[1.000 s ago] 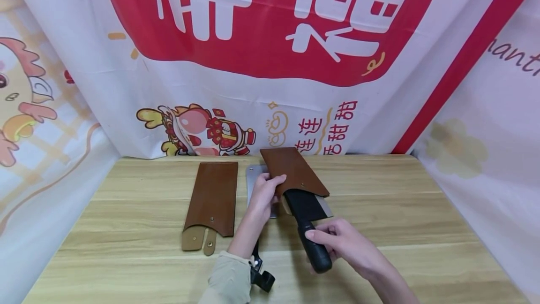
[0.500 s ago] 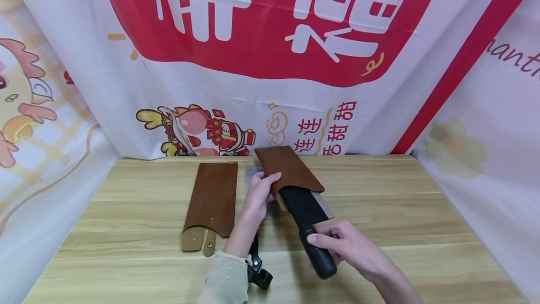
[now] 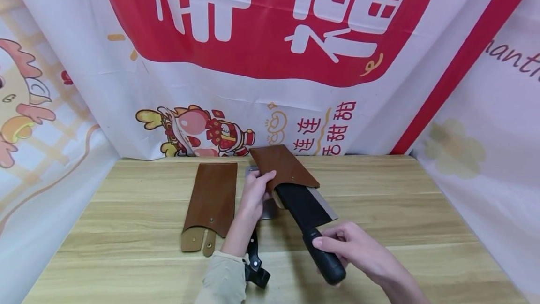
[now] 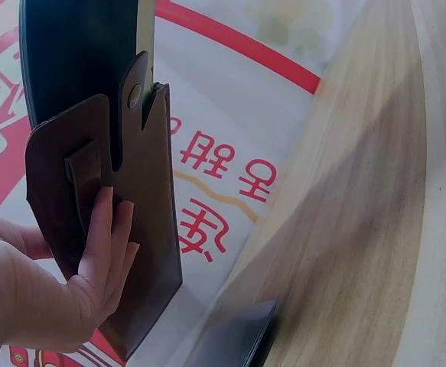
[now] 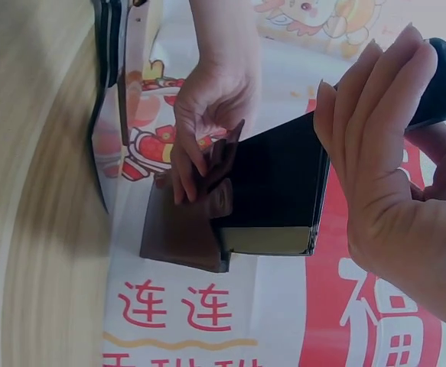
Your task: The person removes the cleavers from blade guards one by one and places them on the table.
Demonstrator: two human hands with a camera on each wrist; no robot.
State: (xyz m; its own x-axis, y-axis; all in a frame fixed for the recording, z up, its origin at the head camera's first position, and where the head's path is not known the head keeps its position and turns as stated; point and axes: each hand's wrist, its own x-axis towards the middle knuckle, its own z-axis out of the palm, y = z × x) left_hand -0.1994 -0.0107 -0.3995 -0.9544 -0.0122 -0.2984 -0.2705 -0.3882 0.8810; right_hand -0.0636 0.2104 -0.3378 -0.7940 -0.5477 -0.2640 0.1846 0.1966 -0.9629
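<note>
Tilted above the table, a brown leather sheath [image 3: 283, 163] is gripped at its left edge by my left hand [image 3: 252, 196], thumb on its front. In the left wrist view, the fingers of that hand press the back of the sheath [image 4: 150, 222]. A cleaver [image 3: 301, 203] with a black-coated blade and bright edge sits partly inside, its exposed part showing at the sheath's mouth. My right hand [image 3: 358, 250] holds its black handle. The right wrist view shows the bare part of the blade [image 5: 272, 183] between both hands. The blade's far end is hidden in the leather.
Left of my left arm, a second brown sheath [image 3: 213, 191] lies flat with its strap loose. Another knife lies under my left forearm, partly hidden, its black handle [image 3: 254, 257] toward me. A printed cloth [image 3: 371, 130] hangs behind the wooden table [image 3: 392, 210].
The sheath has shifted left and slightly away in my left hand. My right hand has drawn the cleaver toward me and to the right, so more of the blade shows.
</note>
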